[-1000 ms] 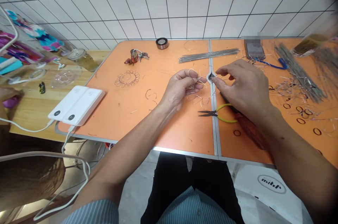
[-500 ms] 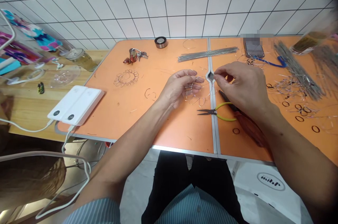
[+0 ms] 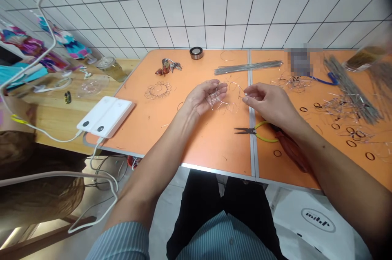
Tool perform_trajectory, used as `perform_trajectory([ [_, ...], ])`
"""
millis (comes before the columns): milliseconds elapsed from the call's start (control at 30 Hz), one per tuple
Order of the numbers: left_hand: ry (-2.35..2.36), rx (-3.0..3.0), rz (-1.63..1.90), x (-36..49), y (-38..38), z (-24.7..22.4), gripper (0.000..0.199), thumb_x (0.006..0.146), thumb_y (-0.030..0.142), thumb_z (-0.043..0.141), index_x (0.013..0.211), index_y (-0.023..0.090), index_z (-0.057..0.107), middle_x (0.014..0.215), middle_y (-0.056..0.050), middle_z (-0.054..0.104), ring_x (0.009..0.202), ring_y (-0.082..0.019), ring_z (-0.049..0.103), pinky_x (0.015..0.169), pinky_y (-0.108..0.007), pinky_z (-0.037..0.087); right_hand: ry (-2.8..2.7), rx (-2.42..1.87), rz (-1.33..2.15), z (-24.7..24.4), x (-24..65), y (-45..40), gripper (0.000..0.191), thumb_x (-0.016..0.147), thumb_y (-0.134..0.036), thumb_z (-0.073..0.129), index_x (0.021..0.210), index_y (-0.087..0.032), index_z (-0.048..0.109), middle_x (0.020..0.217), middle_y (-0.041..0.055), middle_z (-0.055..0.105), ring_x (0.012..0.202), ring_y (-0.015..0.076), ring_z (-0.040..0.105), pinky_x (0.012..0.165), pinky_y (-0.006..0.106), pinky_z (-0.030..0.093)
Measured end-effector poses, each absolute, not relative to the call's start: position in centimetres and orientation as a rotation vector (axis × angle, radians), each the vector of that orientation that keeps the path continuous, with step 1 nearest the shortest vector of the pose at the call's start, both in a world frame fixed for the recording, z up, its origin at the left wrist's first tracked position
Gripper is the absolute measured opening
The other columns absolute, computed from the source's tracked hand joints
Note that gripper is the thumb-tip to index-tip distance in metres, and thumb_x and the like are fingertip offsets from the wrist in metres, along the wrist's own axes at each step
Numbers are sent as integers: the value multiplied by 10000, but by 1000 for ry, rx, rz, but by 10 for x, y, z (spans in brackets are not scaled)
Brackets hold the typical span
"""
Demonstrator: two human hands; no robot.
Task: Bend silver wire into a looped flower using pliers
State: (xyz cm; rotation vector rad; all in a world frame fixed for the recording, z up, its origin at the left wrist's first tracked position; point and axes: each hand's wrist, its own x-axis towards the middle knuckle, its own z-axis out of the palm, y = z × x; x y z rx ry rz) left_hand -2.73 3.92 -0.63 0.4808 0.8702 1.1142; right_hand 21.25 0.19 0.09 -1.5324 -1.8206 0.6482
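A thin looped wire piece (image 3: 225, 104) lies across the curled fingers of my left hand (image 3: 202, 97), palm turned up. My right hand (image 3: 268, 98) pinches the right side of the same wire between thumb and fingertips. Yellow-handled pliers (image 3: 245, 130) lie below the hands, across the table's seam. Beside them, partly under my right forearm, is a red-handled tool (image 3: 289, 150). Left of my left hand, a finished-looking ring of wire loops (image 3: 157, 90) rests on the orange table (image 3: 214, 150).
A bundle of straight wires (image 3: 248, 67) and a tape roll (image 3: 196, 52) lie behind the hands. At right are more wires (image 3: 355, 88), wire scraps and dark rings (image 3: 351, 143). White power banks (image 3: 105, 116) with cables sit on the left, near a lidded cup (image 3: 110, 68).
The view has shifted, so the table things appear further right. The wire piece shows more openly between my hands, and my left palm is turned up more.
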Motion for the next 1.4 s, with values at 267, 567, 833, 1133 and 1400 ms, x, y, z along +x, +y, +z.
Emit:
perform_trajectory([
  [267,877,412,1040,-24,42,-14,208,892,-42,622,951,143,697,998,-107,871,772,-152,824,843,-271,665,-1390,-1518,1261,1,206,17,441,812,-269,892,1210,-251,704,942,43,831,747,173,688,613,274,435],
  [567,1041,481,989,-24,26,-26,239,898,23,705,1054,197,652,1104,-74,887,790,-206,857,795,-337,663,-1501,-1551,1330,-6,213,14,177,777,-163,843,936,-202,776,826,70,822,615,114,530,514,241,312],
  [833,996,552,1017,-41,17,-31,307,912,-54,724,1106,177,667,1083,-95,886,839,-215,879,841,-342,694,-1449,-1576,1538,-1,205,11,257,795,-153,866,1038,-205,800,908,110,877,624,129,564,483,225,327],
  [1133,950,536,1032,-45,14,-28,265,971,-67,674,1124,149,685,1215,-133,875,890,-211,878,994,-387,688,-1153,-1507,1861,10,201,23,502,818,-8,795,1274,-208,730,1055,147,875,509,61,348,421,209,168],
  [1400,995,578,1029,-46,14,-30,332,894,-78,687,1119,164,663,1165,-120,870,889,-218,867,1025,-439,675,-1122,-1511,1803,7,196,27,386,788,85,715,1055,-166,836,1108,111,827,514,23,359,380,186,173],
])
